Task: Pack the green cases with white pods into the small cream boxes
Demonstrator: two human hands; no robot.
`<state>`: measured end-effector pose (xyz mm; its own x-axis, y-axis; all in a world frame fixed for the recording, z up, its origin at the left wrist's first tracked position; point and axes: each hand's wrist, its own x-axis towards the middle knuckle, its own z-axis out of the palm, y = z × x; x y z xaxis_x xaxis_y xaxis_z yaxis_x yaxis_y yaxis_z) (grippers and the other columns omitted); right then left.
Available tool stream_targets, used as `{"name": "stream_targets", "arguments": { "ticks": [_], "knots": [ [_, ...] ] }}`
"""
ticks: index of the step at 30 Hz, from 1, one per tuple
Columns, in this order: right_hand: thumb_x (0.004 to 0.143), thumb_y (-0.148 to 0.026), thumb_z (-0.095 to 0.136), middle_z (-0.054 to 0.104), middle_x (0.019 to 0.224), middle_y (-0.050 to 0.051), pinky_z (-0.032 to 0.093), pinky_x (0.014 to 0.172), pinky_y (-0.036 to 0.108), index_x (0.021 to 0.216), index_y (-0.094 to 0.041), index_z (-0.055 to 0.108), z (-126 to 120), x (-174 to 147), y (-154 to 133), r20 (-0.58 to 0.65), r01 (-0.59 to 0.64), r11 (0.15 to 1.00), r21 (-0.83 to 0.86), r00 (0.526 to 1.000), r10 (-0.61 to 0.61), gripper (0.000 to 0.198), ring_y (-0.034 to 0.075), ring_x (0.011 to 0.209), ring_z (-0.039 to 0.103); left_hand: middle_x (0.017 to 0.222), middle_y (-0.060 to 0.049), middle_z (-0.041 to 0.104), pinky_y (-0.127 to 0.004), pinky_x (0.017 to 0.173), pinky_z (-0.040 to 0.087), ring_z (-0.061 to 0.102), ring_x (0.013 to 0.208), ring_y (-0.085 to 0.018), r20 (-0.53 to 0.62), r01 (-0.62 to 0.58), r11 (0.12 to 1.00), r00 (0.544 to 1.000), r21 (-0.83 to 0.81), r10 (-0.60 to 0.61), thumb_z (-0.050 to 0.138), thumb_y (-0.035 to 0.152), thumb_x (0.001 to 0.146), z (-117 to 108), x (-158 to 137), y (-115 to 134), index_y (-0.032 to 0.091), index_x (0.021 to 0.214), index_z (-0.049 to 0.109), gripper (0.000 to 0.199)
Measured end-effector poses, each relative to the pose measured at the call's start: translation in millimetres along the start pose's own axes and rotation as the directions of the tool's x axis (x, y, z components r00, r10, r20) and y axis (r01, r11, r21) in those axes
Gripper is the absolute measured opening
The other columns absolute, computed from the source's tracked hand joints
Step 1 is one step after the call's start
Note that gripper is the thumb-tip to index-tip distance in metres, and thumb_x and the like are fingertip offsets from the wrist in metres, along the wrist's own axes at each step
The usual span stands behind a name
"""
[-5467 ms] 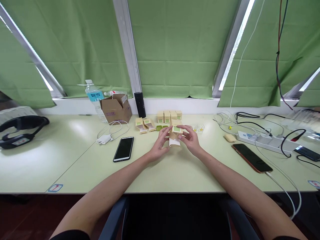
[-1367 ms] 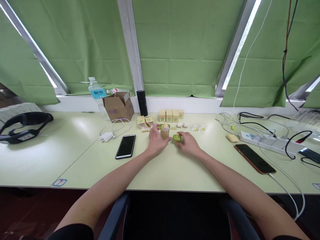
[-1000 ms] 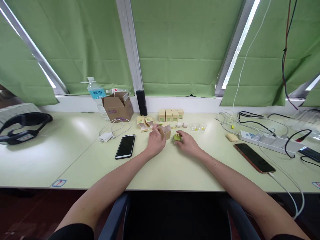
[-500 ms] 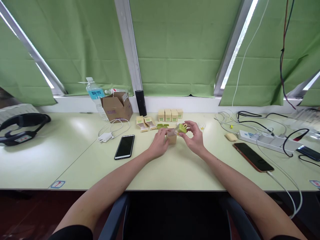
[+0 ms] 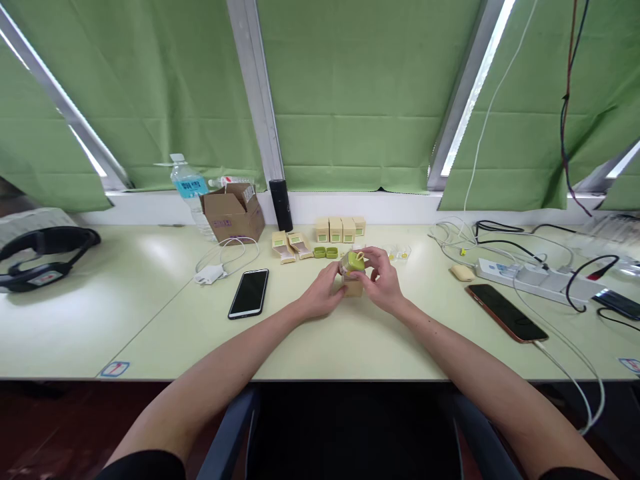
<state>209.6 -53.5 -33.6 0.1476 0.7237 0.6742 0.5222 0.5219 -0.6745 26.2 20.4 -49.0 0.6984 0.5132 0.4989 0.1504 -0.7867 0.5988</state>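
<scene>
My left hand [image 5: 323, 293] is closed around the side of a small kraft-paper box [image 5: 354, 288] standing on the table. Pinched in the fingers of my right hand [image 5: 385, 283] is a small clear container with a green lid [image 5: 356, 261] and a loop on top. It sits tilted at the box's upper end; how far inside it is, I cannot tell. Beyond my hands lie two small green pieces [image 5: 325, 253]. Small clear cups with yellow bits [image 5: 399, 253] rest past my right fingers.
Several small boxes [image 5: 341, 230] line up at the back, beside two opened ones [image 5: 291, 247]. A brown carton [image 5: 233, 217], bottle [image 5: 189, 187] and black cylinder [image 5: 281, 205] stand back left. Phones [image 5: 249, 293] lie on both sides; a power strip [image 5: 533, 280] with cables is right.
My right hand has brought the green-lidded container left, over the small box. The box and my left hand have shifted slightly right. More of the clear cups and green pieces now shows.
</scene>
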Motion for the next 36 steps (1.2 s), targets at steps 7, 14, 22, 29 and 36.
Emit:
{"name": "stream_targets", "arguments": {
  "ticks": [7, 14, 22, 29, 36],
  "knots": [
    [0.083, -0.03, 0.072, 0.074, 0.118, 0.007, 0.052, 0.056, 0.035, 0.121, -0.029, 0.052, -11.2, 4.3, 7.4, 0.014, 0.117, 0.964, -0.238, 0.993, -0.117, 0.043, 0.023, 0.08, 0.07, 0.129, -0.012, 0.064, -0.047, 0.106, 0.051, 0.062, 0.118, -0.029, -0.024, 0.074, 0.997, 0.997, -0.021, -0.074, 0.059, 0.023, 0.09, -2.5, -0.2, 7.9, 0.019, 0.131, 0.048, 0.043],
    [0.086, -0.024, 0.069, 0.075, 0.119, 0.01, 0.061, 0.071, 0.044, 0.12, -0.028, 0.059, -11.7, 3.2, 16.5, 0.122, 0.365, 0.862, -0.351, 0.931, -0.345, 0.035, 0.032, 0.107, 0.07, 0.132, -0.014, 0.063, -0.046, 0.106, 0.051, 0.061, 0.119, -0.028, -0.043, 0.057, 0.998, 0.997, -0.021, -0.058, 0.061, 0.023, 0.09, -0.2, 0.1, 2.8, 0.017, 0.135, 0.047, 0.048],
    [0.089, -0.023, 0.065, 0.07, 0.119, 0.013, 0.06, 0.064, 0.04, 0.111, -0.024, 0.061, -9.8, 2.6, 16.6, 0.222, 0.36, 0.888, -0.287, 0.927, -0.303, 0.022, 0.027, 0.092, 0.072, 0.129, -0.013, 0.064, -0.045, 0.106, 0.051, 0.062, 0.115, -0.027, -0.06, 0.04, 0.999, 0.997, 0.012, -0.04, 0.062, 0.024, 0.089, 0.9, 0.2, 3.3, 0.017, 0.14, 0.046, 0.054],
    [0.101, -0.025, 0.051, 0.07, 0.106, 0.009, 0.06, 0.066, 0.037, 0.098, -0.027, 0.064, -6.5, 4.3, 13.7, 0.13, 0.225, 0.954, -0.2, 0.971, -0.202, 0.014, 0.025, 0.098, 0.068, 0.137, -0.015, 0.062, -0.046, 0.111, 0.05, 0.061, 0.123, -0.029, -0.054, 0.05, 0.998, 0.997, 0.03, -0.049, 0.061, 0.023, 0.089, 1.8, -0.8, 1.1, 0.016, 0.144, 0.045, 0.058],
    [0.093, -0.026, 0.064, 0.06, 0.123, 0.011, 0.058, 0.093, 0.052, 0.084, -0.027, 0.075, -2.0, 2.0, 21.1, 0.032, 0.114, 0.957, -0.266, 0.993, -0.11, 0.014, 0.033, 0.127, 0.052, 0.141, -0.015, 0.06, -0.048, 0.113, 0.049, 0.06, 0.126, -0.029, -0.04, 0.066, 0.996, 0.997, 0.056, -0.064, 0.061, 0.024, 0.09, 1.9, -2.5, -0.4, 0.017, 0.146, 0.044, 0.059]
  ]
}}
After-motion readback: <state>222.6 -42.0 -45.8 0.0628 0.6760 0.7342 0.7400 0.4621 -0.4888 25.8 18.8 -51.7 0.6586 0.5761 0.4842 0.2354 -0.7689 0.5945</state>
